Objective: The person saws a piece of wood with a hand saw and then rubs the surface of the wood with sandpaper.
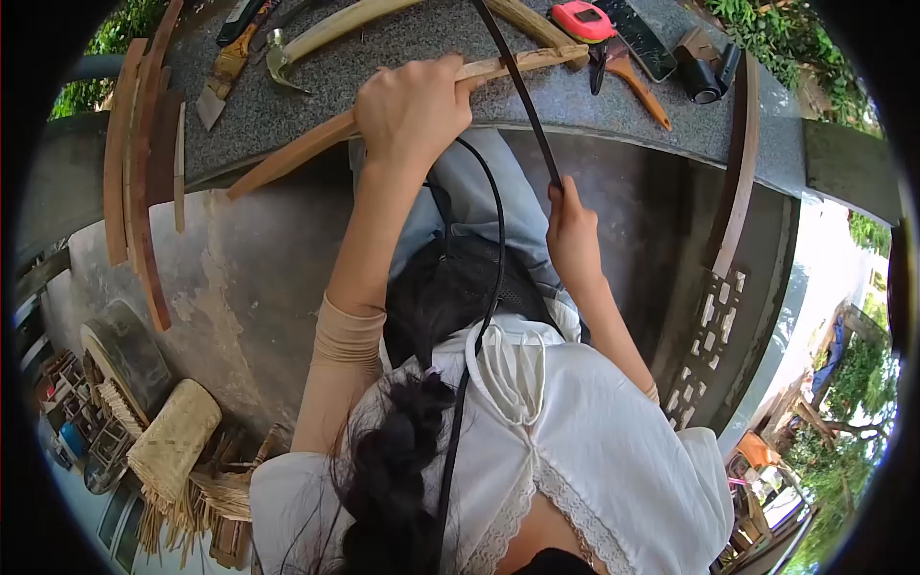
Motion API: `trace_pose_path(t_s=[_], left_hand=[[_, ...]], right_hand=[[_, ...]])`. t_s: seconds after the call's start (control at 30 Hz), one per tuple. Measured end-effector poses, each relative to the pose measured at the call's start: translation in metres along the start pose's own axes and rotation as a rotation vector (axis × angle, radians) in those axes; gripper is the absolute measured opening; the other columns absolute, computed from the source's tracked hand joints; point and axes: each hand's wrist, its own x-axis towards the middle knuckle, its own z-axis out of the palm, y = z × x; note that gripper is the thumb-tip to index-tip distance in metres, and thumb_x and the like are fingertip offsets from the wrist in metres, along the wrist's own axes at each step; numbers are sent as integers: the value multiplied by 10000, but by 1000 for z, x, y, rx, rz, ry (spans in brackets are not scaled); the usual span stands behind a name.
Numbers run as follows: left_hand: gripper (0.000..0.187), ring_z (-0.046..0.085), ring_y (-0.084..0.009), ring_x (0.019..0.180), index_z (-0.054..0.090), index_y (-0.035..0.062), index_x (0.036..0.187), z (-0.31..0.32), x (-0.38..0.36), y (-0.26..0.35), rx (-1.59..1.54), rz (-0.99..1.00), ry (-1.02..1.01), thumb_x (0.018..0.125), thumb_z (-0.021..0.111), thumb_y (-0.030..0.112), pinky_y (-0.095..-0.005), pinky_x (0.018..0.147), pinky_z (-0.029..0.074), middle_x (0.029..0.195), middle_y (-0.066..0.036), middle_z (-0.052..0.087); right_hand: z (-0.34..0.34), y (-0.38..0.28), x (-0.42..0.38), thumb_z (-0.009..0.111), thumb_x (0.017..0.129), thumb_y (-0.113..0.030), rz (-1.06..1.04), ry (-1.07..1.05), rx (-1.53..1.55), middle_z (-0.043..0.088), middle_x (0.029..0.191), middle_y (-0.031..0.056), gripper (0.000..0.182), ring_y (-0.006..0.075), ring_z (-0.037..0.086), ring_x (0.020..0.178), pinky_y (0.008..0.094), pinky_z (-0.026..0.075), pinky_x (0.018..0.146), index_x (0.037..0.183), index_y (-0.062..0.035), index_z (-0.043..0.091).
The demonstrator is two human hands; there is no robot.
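My left hand (412,107) is wrapped around a wooden strip (299,155), pressing it down at the near edge of the grey stone table (326,107). The strip slants up to the right, with a rough, splintered-looking top near its far end. In my right hand (575,238), closed and lower down, is a long narrow dark strip (530,107), like a saw seen edge-on. It rises away from my fist and crosses over the wooden strip to the right of my left hand. My fingers hide its lower end.
A hammer (279,59) and a paintbrush (226,69) lie at the table's left. On the right are a red tape measure (583,21), another brush (636,84), and a phone (637,38). Wooden slats (125,163) overhang the left edge. A black cable (500,220) runs down over me.
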Motion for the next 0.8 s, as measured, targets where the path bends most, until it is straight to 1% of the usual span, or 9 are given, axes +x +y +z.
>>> trace_pose_path(t_s=[0.1,0.17,0.27,0.4,0.47,0.6,0.63,0.7,0.8], left_hand=[[156,660,-278,568,681,155,737,0,-4,2,4,27,70,762,679,309,-389,502,516,608,-68,649],[236,656,-306,584,705,204,810,-1,-3,2,-18,-4,10,782,651,432,-405,490,499,612,-92,644],[226,650,-300,564,705,204,788,9,-13,5,-29,21,84,788,645,422,-402,481,495,604,-88,641],[211,646,-292,549,712,212,786,6,-5,-2,3,31,88,790,648,412,-397,472,488,583,-81,633],[206,645,-281,540,721,223,797,2,2,-4,20,-6,60,788,654,418,-390,466,482,572,-75,629],[222,644,-280,540,725,225,803,12,-10,1,-25,32,94,786,654,435,-384,464,479,567,-74,626],[228,644,-281,541,725,224,803,13,-11,3,-29,30,98,787,654,439,-383,464,479,572,-76,628],[234,644,-282,542,725,222,803,11,-11,3,-30,21,106,788,653,444,-382,463,479,576,-79,630],[227,645,-279,543,727,220,808,2,-3,1,0,10,60,785,662,436,-377,464,480,582,-78,635]], right_hand=[[-1,-4,0,479,960,-76,1,9,58,554,677,267,92,479,533,647,476,405,527,1020,-7,487],[2,-11,21,487,948,-99,-53,48,55,554,662,283,112,481,557,664,540,398,546,1021,-14,488],[5,-30,47,488,947,-96,-90,75,71,550,658,284,114,480,557,661,535,392,545,1034,-23,496],[12,-8,23,492,945,-86,-76,82,57,551,666,282,110,478,557,656,531,387,542,1040,-30,492],[14,23,-6,467,954,-54,-26,32,56,539,654,254,94,467,550,635,459,410,521,1028,-8,503],[10,11,5,470,948,-41,-80,54,75,529,649,249,85,455,550,613,445,409,509,1022,-7,496],[11,0,21,470,948,-41,-74,54,76,529,649,249,85,455,550,613,445,409,509,1022,-7,496],[11,-18,45,503,935,-64,-112,55,97,559,683,277,106,475,557,648,519,389,520,1032,-32,475],[18,-1,34,501,936,-70,-129,83,39,558,675,274,99,469,558,641,520,390,519,1026,-34,480]])
